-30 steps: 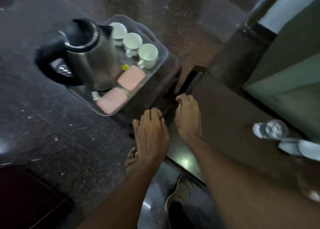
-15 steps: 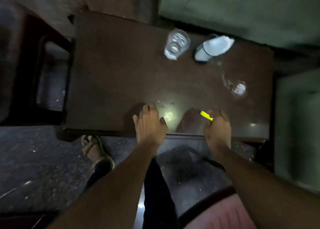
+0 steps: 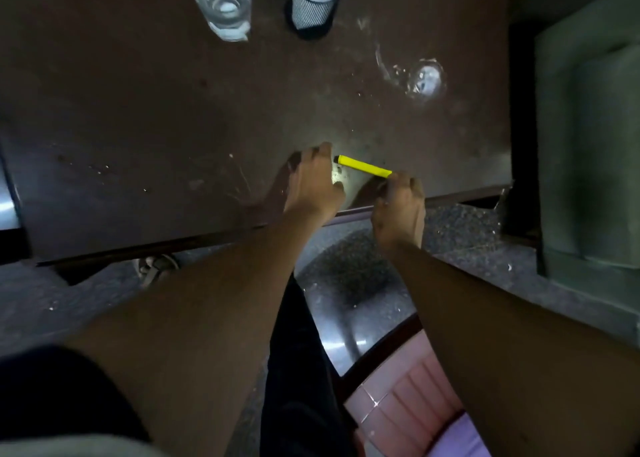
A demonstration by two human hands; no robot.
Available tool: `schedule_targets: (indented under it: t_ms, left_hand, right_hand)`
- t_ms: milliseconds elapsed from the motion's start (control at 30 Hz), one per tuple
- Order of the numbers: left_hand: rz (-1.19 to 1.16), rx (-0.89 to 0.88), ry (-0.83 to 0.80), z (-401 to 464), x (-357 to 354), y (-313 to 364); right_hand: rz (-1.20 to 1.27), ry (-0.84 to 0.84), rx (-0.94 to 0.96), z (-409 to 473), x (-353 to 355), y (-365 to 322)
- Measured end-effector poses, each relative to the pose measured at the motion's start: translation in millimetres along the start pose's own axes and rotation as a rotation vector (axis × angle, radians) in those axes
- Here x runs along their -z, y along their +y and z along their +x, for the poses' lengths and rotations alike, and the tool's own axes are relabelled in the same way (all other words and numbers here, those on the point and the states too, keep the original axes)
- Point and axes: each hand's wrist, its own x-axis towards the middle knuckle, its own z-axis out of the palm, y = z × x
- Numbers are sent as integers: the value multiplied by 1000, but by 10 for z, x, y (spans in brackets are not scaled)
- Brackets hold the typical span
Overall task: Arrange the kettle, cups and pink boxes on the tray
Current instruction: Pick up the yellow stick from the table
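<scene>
**A:** Since half a second back, both hands have slid forward over the dark brown wooden table [image 3: 173, 110], and the view has dropped closer, so the clear drinking glass [image 3: 221, 3] and the white-and-black mesh-sided item [image 3: 313, 9] now sit at the top edge.

**B:** And the hands themselves?

**A:** Right hand [image 3: 400, 210] pinches one end of a slim bright-yellow stick [image 3: 363, 166], which lies low over the tabletop and points toward the left hand. Left hand [image 3: 313, 186] is loosely curled, palm down, fingertips just beside the stick's far end; it grips nothing that I can make out.

**B:** Where are the kettle, cups, pink boxes and tray?

**A:** None of them is in this view. Only the table, a wet smear with a shiny patch [image 3: 424, 80] on its right side, speckled floor and a pink cushion edge [image 3: 412, 401] at the bottom show.

**B:** So which step is this?

**A:** My guess is a stray bit is being picked up to go with the tray set (whether the stick is a sachet or a marker, I cannot tell).

**B:** Next move?

**A:** Probably lifting the stick clear with a firm pinch, then turning toward wherever the tray stands and laying it in a free gap without knocking the glass on the way.
</scene>
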Motion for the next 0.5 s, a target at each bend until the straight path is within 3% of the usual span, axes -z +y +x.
schedule_targets:
  t_ms: [200,500]
  left_hand:
    - [-30,24,-21,220,-240,209]
    - [-183,99,38,169,-224,258]
  right_hand:
    - [137,27,-63,156,-42,30]
    - [115,24,-85,368,-43,-20]
